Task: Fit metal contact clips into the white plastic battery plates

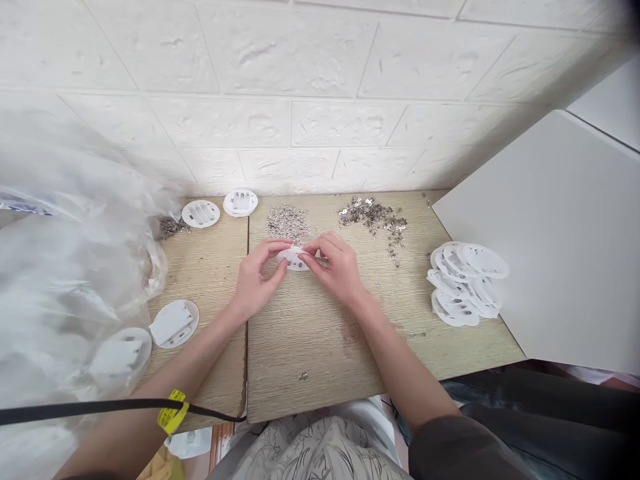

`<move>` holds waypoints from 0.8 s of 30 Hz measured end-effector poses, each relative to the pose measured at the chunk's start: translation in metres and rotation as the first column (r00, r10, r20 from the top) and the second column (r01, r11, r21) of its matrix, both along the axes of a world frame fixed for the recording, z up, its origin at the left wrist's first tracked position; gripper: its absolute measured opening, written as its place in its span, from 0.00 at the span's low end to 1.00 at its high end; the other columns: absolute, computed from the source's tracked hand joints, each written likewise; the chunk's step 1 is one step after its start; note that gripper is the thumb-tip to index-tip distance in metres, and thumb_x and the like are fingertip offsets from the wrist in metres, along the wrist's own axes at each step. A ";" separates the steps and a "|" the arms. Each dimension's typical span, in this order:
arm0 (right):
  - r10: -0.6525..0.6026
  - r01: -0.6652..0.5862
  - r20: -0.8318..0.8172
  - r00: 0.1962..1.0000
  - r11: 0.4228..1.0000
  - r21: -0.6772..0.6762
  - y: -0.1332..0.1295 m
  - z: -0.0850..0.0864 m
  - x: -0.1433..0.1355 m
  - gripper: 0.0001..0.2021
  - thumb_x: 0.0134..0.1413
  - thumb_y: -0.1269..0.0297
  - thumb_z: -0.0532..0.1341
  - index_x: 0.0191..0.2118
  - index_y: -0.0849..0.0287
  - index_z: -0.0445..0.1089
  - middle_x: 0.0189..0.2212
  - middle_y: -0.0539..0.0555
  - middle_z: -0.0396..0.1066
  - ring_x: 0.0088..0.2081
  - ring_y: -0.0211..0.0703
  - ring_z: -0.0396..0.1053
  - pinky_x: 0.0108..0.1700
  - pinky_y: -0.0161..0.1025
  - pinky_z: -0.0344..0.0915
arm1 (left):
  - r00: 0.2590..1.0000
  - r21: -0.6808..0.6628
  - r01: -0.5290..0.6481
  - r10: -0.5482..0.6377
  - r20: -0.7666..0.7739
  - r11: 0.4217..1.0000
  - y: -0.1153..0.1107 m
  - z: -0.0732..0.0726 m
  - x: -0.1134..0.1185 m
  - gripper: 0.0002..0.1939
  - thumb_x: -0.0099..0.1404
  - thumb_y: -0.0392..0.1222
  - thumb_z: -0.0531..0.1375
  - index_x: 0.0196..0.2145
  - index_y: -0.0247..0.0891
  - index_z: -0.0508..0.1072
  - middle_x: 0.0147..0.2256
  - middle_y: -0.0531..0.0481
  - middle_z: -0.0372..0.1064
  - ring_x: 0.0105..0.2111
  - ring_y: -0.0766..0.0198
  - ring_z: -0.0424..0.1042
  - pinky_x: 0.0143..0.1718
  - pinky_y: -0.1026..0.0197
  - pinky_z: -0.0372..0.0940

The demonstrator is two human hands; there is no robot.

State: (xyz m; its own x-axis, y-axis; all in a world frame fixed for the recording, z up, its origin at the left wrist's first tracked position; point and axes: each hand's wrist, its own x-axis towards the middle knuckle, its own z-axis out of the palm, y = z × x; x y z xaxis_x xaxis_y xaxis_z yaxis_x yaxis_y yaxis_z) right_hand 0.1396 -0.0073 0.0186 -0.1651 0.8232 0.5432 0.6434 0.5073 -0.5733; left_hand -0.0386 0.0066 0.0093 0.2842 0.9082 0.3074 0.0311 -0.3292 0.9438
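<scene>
Near the middle of the wooden table, a white round plastic disc [295,259] with small metal pieces in it is held between both hands. My left hand [261,275] grips its left edge between thumb and fingers. On the other side, my right hand [336,267] has thumb and fingertips closed at the disc's right edge; whether a small part is between them is too small to tell. Just behind the disc is a pile of small metal pieces [287,224]. A looser heap of metal clips [373,217] spreads to the right of that pile.
Stacked white discs [467,283] sit at the table's right, beside a grey-white panel [550,233]. Two discs [201,214] lie at the back left, others near a large clear plastic bag [60,267]. A black cable [100,408] with a yellow tag crosses my left forearm.
</scene>
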 end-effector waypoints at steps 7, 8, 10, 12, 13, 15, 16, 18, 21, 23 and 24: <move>0.072 -0.077 0.061 0.996 0.993 0.089 -0.002 -0.001 -0.002 0.09 0.62 0.61 0.56 0.33 0.58 0.69 0.28 0.54 0.70 0.34 0.41 0.64 0.37 0.40 0.62 | 0.935 0.379 -0.106 0.222 -0.277 0.919 0.002 -0.001 -0.006 0.06 0.62 0.37 0.59 0.37 0.40 0.74 0.37 0.48 0.71 0.39 0.61 0.70 0.45 0.59 0.64; 0.076 -0.082 0.059 0.995 0.992 0.099 -0.002 -0.002 -0.002 0.09 0.62 0.61 0.56 0.33 0.58 0.69 0.28 0.54 0.70 0.33 0.41 0.64 0.37 0.40 0.62 | 0.923 0.428 -0.097 0.242 -0.298 0.898 0.003 -0.003 -0.006 0.05 0.62 0.37 0.59 0.37 0.39 0.73 0.36 0.48 0.71 0.37 0.62 0.70 0.42 0.59 0.65; 0.092 -0.098 0.051 0.994 0.989 0.113 -0.002 -0.003 -0.004 0.09 0.62 0.61 0.57 0.33 0.58 0.69 0.27 0.53 0.70 0.33 0.41 0.64 0.36 0.40 0.62 | 0.901 0.520 -0.072 0.279 -0.331 0.851 0.005 -0.005 -0.007 0.05 0.63 0.36 0.58 0.38 0.38 0.72 0.35 0.48 0.71 0.34 0.65 0.70 0.39 0.61 0.66; 0.117 -0.121 0.043 0.992 0.986 0.113 -0.002 -0.002 -0.006 0.08 0.61 0.62 0.57 0.32 0.58 0.69 0.27 0.53 0.69 0.32 0.41 0.64 0.36 0.40 0.62 | 0.885 0.584 -0.051 0.308 -0.350 0.810 0.005 -0.006 -0.008 0.05 0.63 0.34 0.57 0.38 0.37 0.72 0.34 0.48 0.71 0.33 0.66 0.69 0.37 0.62 0.66; 0.134 -0.137 0.038 0.990 0.985 0.108 -0.003 -0.001 -0.007 0.08 0.61 0.62 0.57 0.32 0.58 0.69 0.26 0.53 0.69 0.32 0.41 0.64 0.36 0.40 0.62 | 0.878 0.602 -0.044 0.319 -0.358 0.797 0.005 -0.006 -0.008 0.05 0.63 0.34 0.57 0.37 0.36 0.72 0.33 0.48 0.71 0.33 0.66 0.69 0.36 0.63 0.65; 0.174 -0.174 0.001 0.985 0.982 0.079 -0.004 0.004 -0.008 0.07 0.61 0.62 0.58 0.33 0.58 0.69 0.26 0.52 0.69 0.32 0.41 0.64 0.36 0.40 0.61 | 0.863 0.600 -0.042 0.332 -0.381 0.799 0.004 -0.003 -0.007 0.05 0.62 0.33 0.56 0.35 0.36 0.72 0.31 0.49 0.70 0.32 0.66 0.69 0.35 0.63 0.65; 0.183 -0.181 -0.046 0.982 0.982 0.052 -0.005 0.008 -0.007 0.07 0.60 0.62 0.58 0.34 0.57 0.70 0.27 0.52 0.70 0.32 0.40 0.64 0.36 0.39 0.61 | 0.856 0.574 -0.054 0.333 -0.395 0.817 0.004 -0.001 -0.007 0.05 0.62 0.34 0.56 0.34 0.37 0.72 0.30 0.50 0.70 0.30 0.67 0.68 0.35 0.63 0.65; 0.133 -0.141 -0.221 0.966 0.990 -0.020 -0.008 0.017 -0.001 0.04 0.59 0.64 0.58 0.36 0.57 0.69 0.30 0.52 0.71 0.31 0.39 0.63 0.35 0.39 0.61 | 0.847 0.445 -0.077 0.294 -0.444 0.892 0.002 0.006 -0.006 0.05 0.60 0.35 0.56 0.32 0.37 0.73 0.29 0.51 0.69 0.28 0.68 0.67 0.33 0.64 0.64; -0.052 -0.044 -0.557 0.829 0.987 -0.157 -0.014 0.029 0.017 0.06 0.53 0.71 0.56 0.38 0.56 0.64 0.34 0.51 0.71 0.30 0.38 0.62 0.32 0.37 0.58 | 0.807 0.081 -0.019 0.063 -0.587 0.997 0.002 0.022 -0.005 0.05 0.56 0.36 0.58 0.29 0.36 0.75 0.27 0.52 0.71 0.25 0.68 0.67 0.29 0.65 0.64; -0.126 -0.050 -0.687 0.716 0.972 -0.230 -0.019 0.030 0.034 0.10 0.44 0.76 0.55 0.34 0.55 0.60 0.35 0.50 0.71 0.33 0.38 0.62 0.33 0.37 0.57 | 0.711 -0.177 0.069 -0.173 -0.682 0.982 0.002 0.036 -0.004 0.07 0.53 0.36 0.59 0.29 0.35 0.76 0.25 0.52 0.73 0.25 0.66 0.69 0.28 0.65 0.64; -0.156 -0.056 -0.718 0.678 0.963 -0.262 -0.021 0.028 0.042 0.12 0.40 0.77 0.54 0.33 0.55 0.58 0.36 0.50 0.71 0.34 0.39 0.62 0.34 0.37 0.57 | 0.640 -0.282 0.115 -0.288 -0.713 0.952 0.002 0.043 -0.002 0.08 0.53 0.36 0.59 0.29 0.35 0.77 0.24 0.51 0.73 0.25 0.66 0.70 0.28 0.65 0.63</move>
State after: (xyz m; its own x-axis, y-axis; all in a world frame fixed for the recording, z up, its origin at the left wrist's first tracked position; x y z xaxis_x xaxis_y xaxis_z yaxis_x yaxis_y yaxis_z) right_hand 0.1817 -0.0287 0.0470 0.2401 0.9372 0.2532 -0.0118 0.2636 -0.9646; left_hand -0.0410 0.0084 0.0524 0.5199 0.8133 -0.2614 0.6993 -0.2295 0.6769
